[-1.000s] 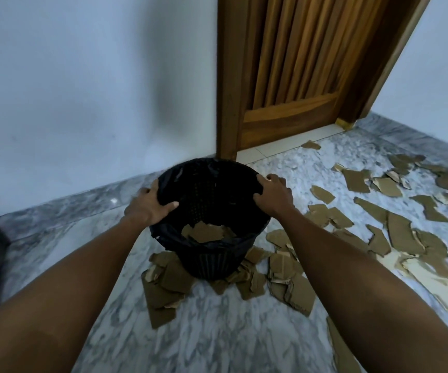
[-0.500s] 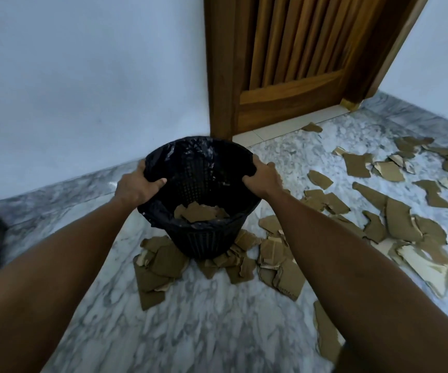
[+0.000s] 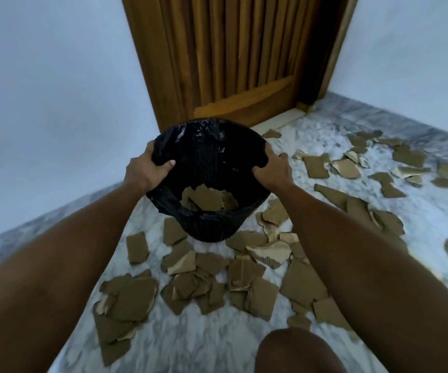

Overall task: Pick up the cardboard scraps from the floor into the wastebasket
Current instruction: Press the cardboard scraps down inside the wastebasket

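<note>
Fingers (image 3: 163,165) of both hands curl over the wastebasket (image 3: 209,227) rim, arms outstretched.

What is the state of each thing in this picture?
wastebasket: lined, upright, held at rim, partly filled
left hand: grips the rim
right hand: grips the rim
cardboard scraps: most lie on the floor
wooden door: closed

wastebasket (image 3: 206,224): black, bag-lined, upright, few scraps inside | cardboard scraps (image 3: 134,297): brown, scattered on floor
</note>
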